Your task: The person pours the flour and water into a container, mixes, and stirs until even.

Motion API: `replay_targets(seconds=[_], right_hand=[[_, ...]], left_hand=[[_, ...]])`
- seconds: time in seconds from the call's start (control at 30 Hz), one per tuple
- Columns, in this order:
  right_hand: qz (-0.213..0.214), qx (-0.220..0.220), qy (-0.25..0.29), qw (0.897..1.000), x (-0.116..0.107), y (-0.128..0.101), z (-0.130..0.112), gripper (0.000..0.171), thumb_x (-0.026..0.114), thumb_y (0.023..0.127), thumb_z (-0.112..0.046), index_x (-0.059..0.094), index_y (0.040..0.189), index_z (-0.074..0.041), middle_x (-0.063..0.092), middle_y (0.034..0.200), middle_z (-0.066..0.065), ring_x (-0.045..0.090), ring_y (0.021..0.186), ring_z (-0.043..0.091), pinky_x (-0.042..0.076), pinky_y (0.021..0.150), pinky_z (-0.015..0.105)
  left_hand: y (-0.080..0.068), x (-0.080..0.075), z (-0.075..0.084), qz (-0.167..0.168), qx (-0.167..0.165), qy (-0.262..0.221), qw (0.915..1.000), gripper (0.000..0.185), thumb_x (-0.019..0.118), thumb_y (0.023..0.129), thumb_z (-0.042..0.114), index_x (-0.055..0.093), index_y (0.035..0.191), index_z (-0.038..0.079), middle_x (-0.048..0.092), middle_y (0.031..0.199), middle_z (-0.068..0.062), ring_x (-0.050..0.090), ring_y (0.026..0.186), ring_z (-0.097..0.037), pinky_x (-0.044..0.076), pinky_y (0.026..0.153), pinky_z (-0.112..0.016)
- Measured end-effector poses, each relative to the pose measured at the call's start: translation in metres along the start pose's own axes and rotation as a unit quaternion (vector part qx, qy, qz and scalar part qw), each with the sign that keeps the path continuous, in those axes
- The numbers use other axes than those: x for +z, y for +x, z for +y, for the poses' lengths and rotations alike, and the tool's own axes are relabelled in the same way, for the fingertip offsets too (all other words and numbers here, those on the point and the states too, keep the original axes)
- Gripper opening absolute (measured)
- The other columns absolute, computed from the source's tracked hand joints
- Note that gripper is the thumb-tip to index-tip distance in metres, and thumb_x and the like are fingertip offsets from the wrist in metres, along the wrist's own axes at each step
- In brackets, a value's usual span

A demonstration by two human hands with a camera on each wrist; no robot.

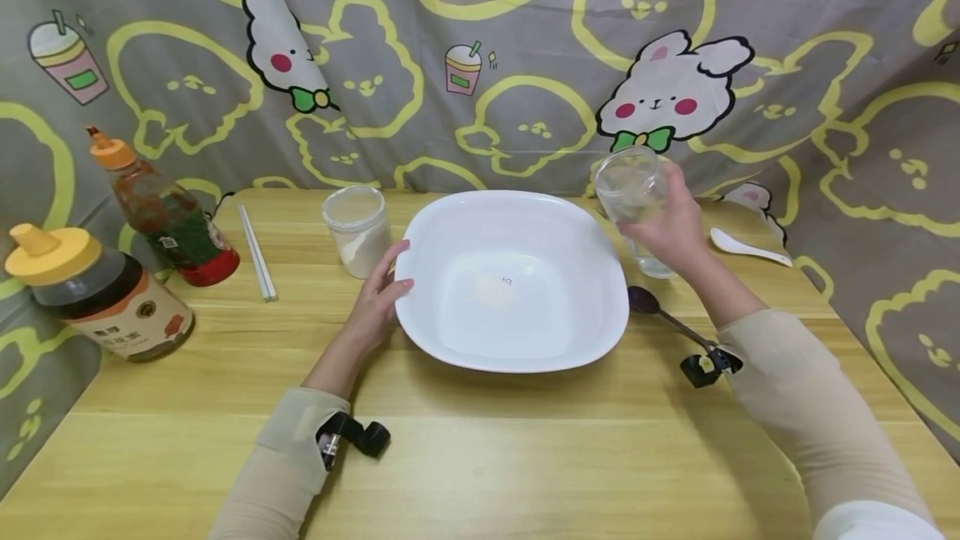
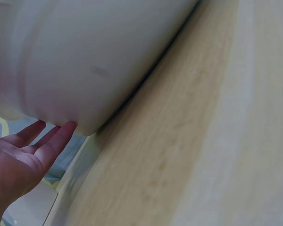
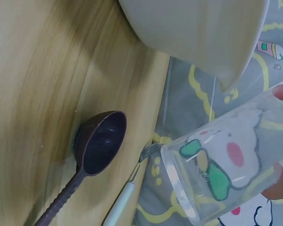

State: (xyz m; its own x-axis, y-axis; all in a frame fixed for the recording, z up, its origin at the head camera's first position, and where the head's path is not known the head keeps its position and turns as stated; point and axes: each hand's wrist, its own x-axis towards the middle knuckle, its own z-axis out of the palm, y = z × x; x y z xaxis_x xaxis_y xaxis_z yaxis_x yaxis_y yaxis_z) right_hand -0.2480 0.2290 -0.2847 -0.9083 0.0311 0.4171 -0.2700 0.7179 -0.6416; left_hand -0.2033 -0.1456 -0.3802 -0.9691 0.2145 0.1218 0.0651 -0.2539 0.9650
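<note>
A wide white basin (image 1: pixel 510 348) stands on the table with a small pale patch at its bottom. My left hand (image 1: pixel 375 298) holds its left rim, thumb and a finger over the edge; in the left wrist view other fingers (image 2: pixel 56 143) touch the outer wall. Above the table, right of the basin, my right hand (image 1: pixel 671 223) grips a tall clear glass (image 1: pixel 626 186), tilted a little toward the basin. The glass (image 3: pixel 212 165) looks see-through in the right wrist view; how much liquid it holds I cannot tell. A dark ladle-like spoon (image 3: pixel 101 146) lies below it.
Left of the basin stands a clear jar (image 1: pixel 360 232) of white powder. Further left are chopsticks (image 1: pixel 257 252), a red sauce bottle (image 1: pixel 176 219) and a yellow-capped bottle (image 1: pixel 112 307). At right lie a white spoon (image 1: pixel 750 248) and a fork (image 3: pixel 127 188). A patterned curtain (image 1: pixel 525 40) hangs behind.
</note>
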Motion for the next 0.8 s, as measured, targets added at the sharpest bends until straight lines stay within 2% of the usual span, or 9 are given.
replay_targets(seconds=[0.37,0.57,0.8], right_hand=[[-0.006,-0.049,-0.035,0.998,-0.001,0.0,-0.006,0.082,0.075,0.057,-0.003,0.032,0.126,-0.007,0.043,0.117,0.019,0.039,0.105,0.038,0.033,0.086,0.054],[-0.032,-0.049,-0.063,0.996,0.0,0.0,-0.01,0.083,0.075,0.057,-0.006,0.03,0.127,-0.004,0.043,0.114,0.023,0.04,0.1,0.04,0.034,0.081,0.057],[-0.052,-0.048,-0.079,0.994,0.001,-0.002,-0.012,0.083,0.074,0.057,-0.007,0.03,0.127,-0.004,0.043,0.11,0.022,0.04,0.097,0.039,0.036,0.078,0.056]], left_hand=[[0.0,-0.001,0.0,0.002,0.0,-0.002,1.0,0.056,0.044,0.083,0.003,0.026,0.135,0.015,0.032,0.127,-0.022,0.043,0.102,-0.035,0.05,0.07,-0.034],[0.001,-0.002,0.001,0.006,-0.001,0.005,1.0,0.057,0.045,0.082,0.004,0.027,0.135,0.015,0.032,0.128,-0.02,0.042,0.104,-0.035,0.049,0.072,-0.034],[0.001,0.0,0.001,0.001,0.0,0.002,1.0,0.058,0.046,0.081,0.004,0.026,0.135,0.015,0.033,0.127,-0.02,0.04,0.105,-0.038,0.046,0.077,-0.043]])
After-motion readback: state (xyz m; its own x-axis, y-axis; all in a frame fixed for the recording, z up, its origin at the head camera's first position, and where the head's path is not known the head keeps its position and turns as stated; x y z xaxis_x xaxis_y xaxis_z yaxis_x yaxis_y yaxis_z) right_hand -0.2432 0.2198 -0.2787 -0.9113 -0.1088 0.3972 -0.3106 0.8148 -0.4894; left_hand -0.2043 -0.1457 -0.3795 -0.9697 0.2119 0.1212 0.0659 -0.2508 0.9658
